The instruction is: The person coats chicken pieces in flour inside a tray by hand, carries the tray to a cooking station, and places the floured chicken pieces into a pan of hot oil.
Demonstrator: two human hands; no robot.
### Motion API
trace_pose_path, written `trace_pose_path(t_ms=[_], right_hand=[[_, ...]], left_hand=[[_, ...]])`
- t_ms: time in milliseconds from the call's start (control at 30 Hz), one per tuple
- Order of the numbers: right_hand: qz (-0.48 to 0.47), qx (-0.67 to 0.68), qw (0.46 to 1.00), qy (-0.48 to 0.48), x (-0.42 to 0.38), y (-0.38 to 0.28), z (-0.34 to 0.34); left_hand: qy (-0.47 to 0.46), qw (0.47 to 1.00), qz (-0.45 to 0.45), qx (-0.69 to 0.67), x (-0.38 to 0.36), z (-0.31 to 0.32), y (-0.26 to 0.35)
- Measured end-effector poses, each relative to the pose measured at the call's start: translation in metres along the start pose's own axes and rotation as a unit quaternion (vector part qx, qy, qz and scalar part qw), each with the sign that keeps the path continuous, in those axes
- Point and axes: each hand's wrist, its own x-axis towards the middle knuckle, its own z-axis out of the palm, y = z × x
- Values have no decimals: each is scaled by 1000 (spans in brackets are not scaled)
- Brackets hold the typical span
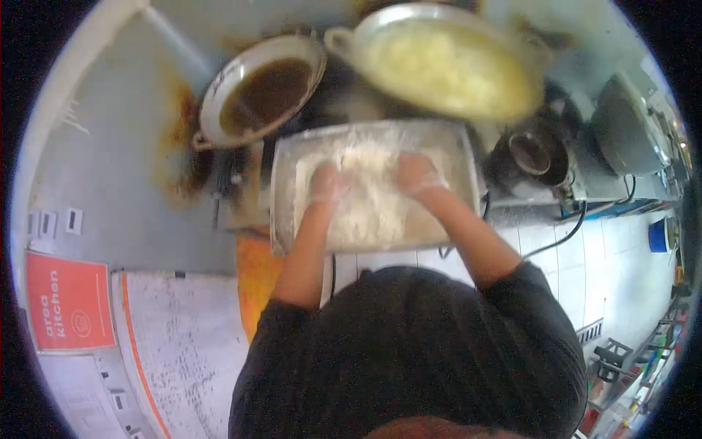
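A rectangular tub (279, 212) with pale walls holds a bed of whitish flour-like powder (369, 219). My left hand (329, 181) is down in the powder on the left side of the tub. Opposite it, my right hand (418, 174) is in the powder right of the middle. Both seem to wear thin, see-through gloves. The fingers of both hands are smeared by motion and partly sunk in the powder, so I cannot tell what they grip.
Beyond the tub stand a wok (212, 106) with dark liquid and a larger wok (340, 42) full of yellow, frothy contents. Dark pans (530, 154) sit to the right, near a grey metal bowl (629, 132). A black cable (563, 244) hangs over the white tiled floor.
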Motion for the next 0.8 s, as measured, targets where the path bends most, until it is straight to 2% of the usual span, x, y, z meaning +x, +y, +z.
trace_pose_path(t_ms=[67, 133, 200, 233, 300, 367, 433, 467, 533, 567, 600, 667, 733, 767, 800], right_hand=[[8, -26, 1000, 13, -10, 16, -7], [26, -19, 999, 30, -21, 25, -22], [-25, 7, 1000, -1, -37, 19, -39], [-17, 10, 1000, -5, -37, 17, -38], [-59, 25, 998, 15, -42, 17, -30], [-69, 34, 997, -3, -55, 28, -40], [-116, -8, 993, 32, -58, 34, -75], [-121, -14, 992, 43, -59, 40, -100], [-212, -126, 963, 108, -69, 50, -151], [-252, -133, 950, 131, -70, 61, -176], [-290, -139, 935, 150, -68, 73, -201], [-214, -145, 953, 160, -68, 93, -244], [-281, -294, 898, 171, -43, 134, -268], [-211, -218, 939, 164, -27, 153, -276], [-176, -181, 955, 156, -23, 168, -275]], left_hand=[[109, 993, 22, 47, -9, 21, 1], [12, 999, -19, 37, -14, 5, 41], [6, 999, 25, 31, -21, 0, 83], [-4, 998, 57, 25, -29, 2, 99], [-39, 997, 63, 15, -27, 1, 119], [-73, 996, 58, 6, -34, 18, 103], [-28, 981, 176, 83, -9, 37, 80], [-14, 980, 179, 83, -9, 26, 90], [40, 990, 100, -97, -31, 4, 106], [1, 995, 67, -77, -29, 2, 103], [2, 995, 67, -78, -31, 1, 100], [50, 998, 34, -17, -39, 0, 90], [58, 998, 16, 6, -34, -6, 76], [68, 997, 3, 32, -39, -6, 70], [58, 998, -7, 29, -51, -5, 68]])
